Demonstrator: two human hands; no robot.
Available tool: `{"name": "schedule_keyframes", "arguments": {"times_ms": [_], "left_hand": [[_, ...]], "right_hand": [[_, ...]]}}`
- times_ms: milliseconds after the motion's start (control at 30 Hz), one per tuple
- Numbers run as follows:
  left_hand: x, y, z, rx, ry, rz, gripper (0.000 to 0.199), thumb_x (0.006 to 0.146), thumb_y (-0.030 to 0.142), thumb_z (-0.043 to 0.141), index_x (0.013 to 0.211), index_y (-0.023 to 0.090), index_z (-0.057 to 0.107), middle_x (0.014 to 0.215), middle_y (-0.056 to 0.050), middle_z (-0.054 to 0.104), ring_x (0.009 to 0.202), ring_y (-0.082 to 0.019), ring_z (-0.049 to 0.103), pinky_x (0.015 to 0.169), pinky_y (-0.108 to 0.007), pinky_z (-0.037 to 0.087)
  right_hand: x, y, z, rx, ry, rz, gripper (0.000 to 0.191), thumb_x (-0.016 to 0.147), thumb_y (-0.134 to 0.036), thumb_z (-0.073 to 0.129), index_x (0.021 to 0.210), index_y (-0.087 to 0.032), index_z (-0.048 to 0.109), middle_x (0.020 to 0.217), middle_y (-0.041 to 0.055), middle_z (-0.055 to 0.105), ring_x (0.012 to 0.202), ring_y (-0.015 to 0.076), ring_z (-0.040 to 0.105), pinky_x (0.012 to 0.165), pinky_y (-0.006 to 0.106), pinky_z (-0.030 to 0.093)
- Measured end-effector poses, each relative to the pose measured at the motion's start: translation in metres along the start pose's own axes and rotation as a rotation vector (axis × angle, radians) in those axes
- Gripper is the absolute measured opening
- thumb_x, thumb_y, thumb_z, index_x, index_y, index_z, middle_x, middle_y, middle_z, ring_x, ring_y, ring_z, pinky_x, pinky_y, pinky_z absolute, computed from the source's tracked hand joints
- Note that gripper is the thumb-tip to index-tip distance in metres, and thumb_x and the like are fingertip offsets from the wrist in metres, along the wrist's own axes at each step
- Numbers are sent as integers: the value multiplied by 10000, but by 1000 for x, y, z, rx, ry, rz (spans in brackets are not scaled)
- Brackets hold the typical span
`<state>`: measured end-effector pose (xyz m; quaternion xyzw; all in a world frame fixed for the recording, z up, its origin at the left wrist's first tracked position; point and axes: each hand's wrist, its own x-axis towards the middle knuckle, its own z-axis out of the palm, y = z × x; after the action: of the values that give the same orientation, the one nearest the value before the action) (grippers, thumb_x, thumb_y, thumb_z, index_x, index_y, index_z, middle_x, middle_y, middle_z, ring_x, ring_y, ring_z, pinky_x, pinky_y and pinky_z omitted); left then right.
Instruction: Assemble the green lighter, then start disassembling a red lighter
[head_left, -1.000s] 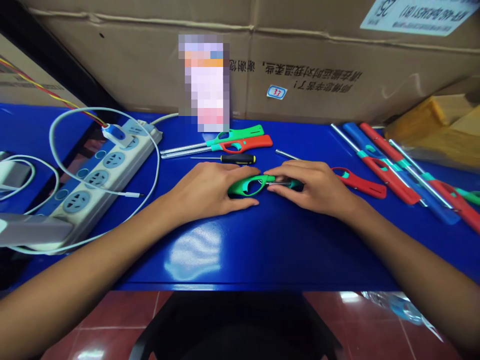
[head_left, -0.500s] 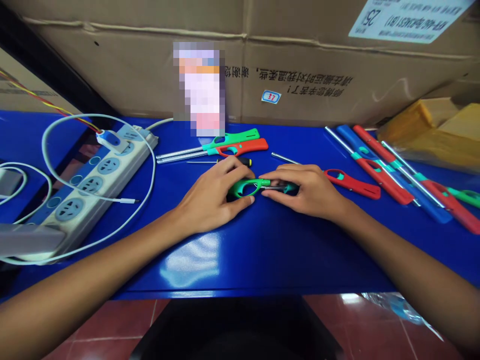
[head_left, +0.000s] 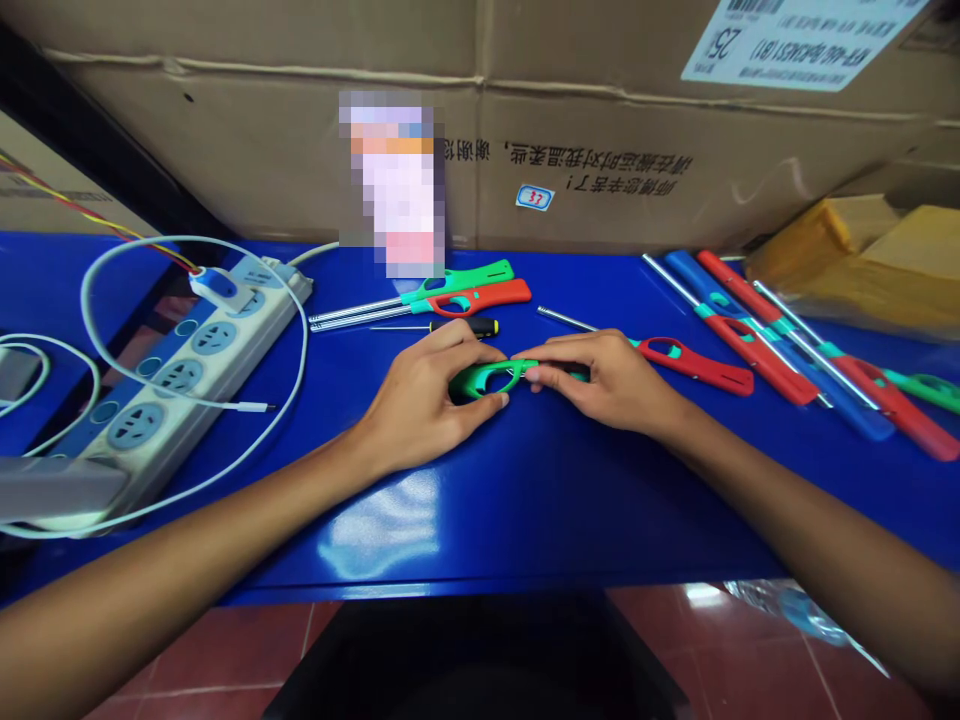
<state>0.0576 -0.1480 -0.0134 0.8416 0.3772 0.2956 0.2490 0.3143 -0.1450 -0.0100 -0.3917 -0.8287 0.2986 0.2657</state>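
Note:
Both hands meet over the middle of the blue table on a green gas lighter (head_left: 487, 379). My left hand (head_left: 427, 395) is closed round its handle, thumb below and fingers above. At the neck in front of the trigger opening, my right hand (head_left: 611, 375) pinches the same lighter; its fingers hide most of that end. A screwdriver (head_left: 480, 327) with a black and yellow handle lies just behind my left hand. Beyond it rest a green lighter (head_left: 487, 272) and a red-handled lighter (head_left: 502, 294). Partly behind my right hand lies another red lighter (head_left: 697, 366).
Several red, blue and green lighters (head_left: 787, 350) lie at the right. A power strip (head_left: 180, 380) with a white cable (head_left: 251, 407) occupies the left. A cardboard box (head_left: 585, 90) stands along the back, with a blurred-out upright object (head_left: 401, 190) before it. Yellow-brown packaging (head_left: 862, 260) sits at the far right.
My right thumb and fingers have shifted slightly at the lighter's neck, and less of the dark, metallic part beneath them shows. My left hand keeps its grip. The view has moved slightly.

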Motion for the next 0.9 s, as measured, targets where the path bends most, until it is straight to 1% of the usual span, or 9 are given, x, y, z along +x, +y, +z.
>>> {"name": "schedule_keyframes", "arguments": {"times_ms": [100,200,300,367,433,533,633,767,900], "left_hand": [[0,1,0,1,1,6,284,910,256,788,1189,204,776,1096,-57,715,1001,-227,692,907,-375,557],[1,2,0,-12,2,0,274,909,255,785,1176,199,779,1078,-57,713,1014,-232,696,917,-379,563],[2,3,-1,-11,-5,-1,278,920,259,772,1193,210,770,1105,-65,717,1052,-246,700,941,-397,567],[2,2,-1,-4,-13,12,285,920,259,768,1201,212,764,1120,-69,715,1043,-247,701,931,-400,570],[3,1,0,-5,-12,17,286,910,257,775,1192,209,763,1106,-68,710,1007,-239,703,906,-395,573],[3,-2,1,-14,-3,21,290,896,255,793,1180,199,770,1090,-70,709,1005,-241,707,904,-395,571],[3,-4,1,-15,12,33,294,901,257,794,1185,185,769,1110,-81,712,1057,-255,709,927,-402,564],[3,-4,0,-5,6,31,287,912,264,786,1190,200,760,1107,-74,707,1048,-252,708,917,-399,566],[3,-4,0,0,-8,36,288,918,269,780,1198,204,756,1112,-72,703,1062,-248,706,941,-399,569]], "right_hand": [[0,0,1,-62,-1,1,179,1022,-253,696,1143,-216,822,890,27,813,738,166,713,717,281,524],[0,0,2,-103,11,-26,174,1020,-257,699,1135,-204,819,895,38,800,733,167,691,717,285,517],[0,1,-1,-95,-3,-17,173,1027,-263,697,1135,-215,824,927,41,809,764,174,702,734,293,521],[0,2,-5,-71,-37,-14,193,1026,-286,703,1172,-233,818,988,43,823,805,182,717,759,304,534],[0,3,-9,-47,-74,-20,265,998,-309,743,1251,-248,791,1019,39,823,837,190,729,781,313,551],[-1,3,-15,-68,-78,-20,344,963,-293,773,1303,-247,746,969,23,801,846,191,744,797,319,567],[-1,3,-18,-68,-40,1,272,957,-285,778,1219,-231,730,923,13,784,824,185,750,782,316,577],[-1,2,-19,-48,13,3,154,954,-313,789,1068,-233,722,919,20,796,797,185,751,743,314,587],[-1,2,-19,-41,16,35,165,954,-346,795,1053,-239,719,910,21,811,807,198,773,748,321,590]]}}
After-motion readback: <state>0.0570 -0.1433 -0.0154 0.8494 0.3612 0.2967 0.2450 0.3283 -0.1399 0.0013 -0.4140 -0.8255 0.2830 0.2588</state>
